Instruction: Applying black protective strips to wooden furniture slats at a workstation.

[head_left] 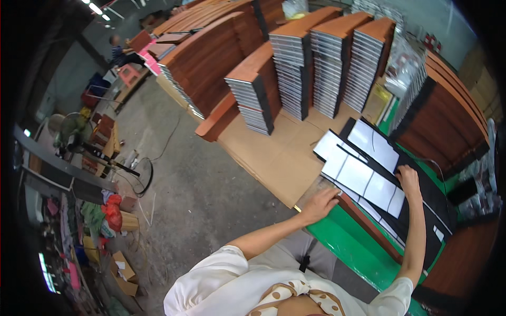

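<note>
My left hand (320, 205) is at the near left end of a narrow brown wood-grain board (369, 225) on the green-covered table. Its fingers are bent and pressed together; what lies between them is too small to tell. My right hand (409, 180) reaches over the black sheets (421, 210), fingers curled down beside the white pieces; its fingertips are partly hidden. Between my hands lies a white sheet (363, 181) with dark cross lines. Another white sheet (373, 143) lies beyond it, and a thin black strip (352, 152) rests across them.
Tall stacks of brown wood-grain panels (292, 68) stand on brown cardboard (269, 158) ahead. More stacked panels (443, 116) rise at the right. The green table covering (342, 253) reaches toward me. A standing fan (76, 139) is on the floor at left; a person (124, 52) sits far off.
</note>
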`<action>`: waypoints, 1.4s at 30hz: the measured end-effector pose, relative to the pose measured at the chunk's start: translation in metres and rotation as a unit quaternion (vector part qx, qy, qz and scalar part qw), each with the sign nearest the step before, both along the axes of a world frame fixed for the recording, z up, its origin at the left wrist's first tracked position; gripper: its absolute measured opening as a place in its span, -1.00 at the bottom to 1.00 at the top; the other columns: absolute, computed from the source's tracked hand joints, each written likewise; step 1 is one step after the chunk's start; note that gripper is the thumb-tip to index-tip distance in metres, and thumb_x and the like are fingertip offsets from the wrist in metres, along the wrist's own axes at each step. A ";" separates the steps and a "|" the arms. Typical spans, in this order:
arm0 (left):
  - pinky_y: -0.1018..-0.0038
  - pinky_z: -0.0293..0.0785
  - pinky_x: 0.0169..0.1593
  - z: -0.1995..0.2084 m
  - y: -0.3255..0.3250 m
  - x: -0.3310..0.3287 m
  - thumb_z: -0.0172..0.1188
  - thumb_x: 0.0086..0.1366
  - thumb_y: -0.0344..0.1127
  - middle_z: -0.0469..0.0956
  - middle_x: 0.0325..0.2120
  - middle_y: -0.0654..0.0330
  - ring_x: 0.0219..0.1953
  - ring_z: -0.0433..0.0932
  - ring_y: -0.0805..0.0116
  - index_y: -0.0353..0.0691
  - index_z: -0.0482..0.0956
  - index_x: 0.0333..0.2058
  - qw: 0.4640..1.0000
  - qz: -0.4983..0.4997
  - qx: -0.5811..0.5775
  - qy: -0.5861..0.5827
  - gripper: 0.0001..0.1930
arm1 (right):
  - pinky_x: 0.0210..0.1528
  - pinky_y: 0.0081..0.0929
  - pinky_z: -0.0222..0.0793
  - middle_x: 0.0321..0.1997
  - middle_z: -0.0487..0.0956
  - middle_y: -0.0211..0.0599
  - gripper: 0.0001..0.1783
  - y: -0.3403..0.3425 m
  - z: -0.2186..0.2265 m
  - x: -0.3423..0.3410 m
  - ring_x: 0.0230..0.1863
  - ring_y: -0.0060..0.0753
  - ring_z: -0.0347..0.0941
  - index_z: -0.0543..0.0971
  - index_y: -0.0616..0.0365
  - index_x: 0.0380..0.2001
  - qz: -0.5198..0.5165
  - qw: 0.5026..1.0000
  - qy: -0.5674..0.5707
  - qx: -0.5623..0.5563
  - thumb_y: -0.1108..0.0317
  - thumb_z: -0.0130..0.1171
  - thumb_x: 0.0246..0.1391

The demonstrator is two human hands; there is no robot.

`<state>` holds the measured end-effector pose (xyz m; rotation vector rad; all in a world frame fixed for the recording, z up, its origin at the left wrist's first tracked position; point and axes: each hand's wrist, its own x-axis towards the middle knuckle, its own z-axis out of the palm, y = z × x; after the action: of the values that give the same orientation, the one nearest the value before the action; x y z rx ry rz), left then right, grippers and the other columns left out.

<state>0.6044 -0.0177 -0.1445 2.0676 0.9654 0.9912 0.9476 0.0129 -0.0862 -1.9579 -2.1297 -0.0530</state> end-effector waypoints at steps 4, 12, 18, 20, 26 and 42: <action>0.31 0.37 -0.05 0.009 -0.005 -0.010 0.04 0.24 -0.26 0.42 -0.11 -0.02 -0.08 0.42 0.02 -0.32 0.39 -0.08 0.999 -0.004 -0.033 -0.013 -0.67 | -0.36 -0.18 0.36 -0.51 0.42 -0.05 -0.87 0.009 -0.014 -0.006 -0.41 0.01 0.41 0.38 0.26 -0.58 0.078 0.995 -0.046 0.047 0.56 0.14 -0.24; 0.32 0.37 -0.05 0.010 0.002 0.000 0.03 0.25 -0.25 0.43 -0.13 -0.02 -0.08 0.43 0.02 -0.31 0.37 -0.05 0.999 -0.013 -0.025 -0.019 -0.66 | -0.41 -0.24 0.37 -0.55 0.38 -0.12 -0.95 0.016 -0.041 0.015 -0.44 -0.10 0.39 0.36 0.23 -0.61 0.088 0.984 -0.126 0.088 0.58 -0.01 -0.22; 0.30 0.36 -0.03 -0.001 -0.001 -0.003 0.01 0.26 -0.23 0.41 -0.10 -0.03 -0.06 0.41 0.02 -0.29 0.36 -0.02 1.000 -0.004 -0.016 -0.011 -0.64 | -0.38 -0.24 0.40 -0.53 0.40 -0.14 -0.96 0.016 -0.038 0.012 -0.41 -0.11 0.41 0.40 0.21 -0.62 0.095 0.983 -0.133 0.087 0.57 -0.01 -0.25; 0.29 0.35 -0.01 0.001 -0.002 -0.003 0.00 0.27 -0.22 0.40 -0.08 -0.03 -0.04 0.40 0.01 -0.29 0.36 -0.02 0.999 -0.008 -0.032 -0.009 -0.64 | -0.36 -0.23 0.40 -0.53 0.41 -0.11 -0.93 0.014 -0.033 0.012 -0.41 -0.08 0.41 0.39 0.22 -0.62 0.097 0.985 -0.121 0.081 0.59 0.02 -0.29; 0.30 0.35 -0.01 0.001 0.000 -0.005 0.01 0.25 -0.24 0.40 -0.09 -0.03 -0.05 0.41 0.02 -0.28 0.36 -0.03 1.000 0.000 -0.020 -0.015 -0.65 | -0.37 -0.17 0.37 -0.55 0.41 -0.06 -0.92 0.014 -0.019 0.003 -0.45 -0.01 0.42 0.43 0.24 -0.59 0.075 0.993 -0.038 0.086 0.62 0.04 -0.28; 0.28 0.36 -0.07 0.003 -0.001 -0.006 0.03 0.22 -0.32 0.42 -0.17 0.00 -0.11 0.42 0.04 -0.26 0.35 -0.05 0.999 -0.011 -0.038 -0.032 -0.68 | -0.41 -0.76 0.26 -0.39 0.51 -0.52 -0.76 -0.039 0.011 -0.006 -0.40 -0.72 0.37 0.51 0.15 -0.21 -0.183 0.830 0.527 0.006 0.25 -0.03 0.19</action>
<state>0.5988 -0.0187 -0.1415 1.9687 0.9326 0.9880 0.9417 -0.0262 -0.0754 -1.6999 -1.0160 0.7572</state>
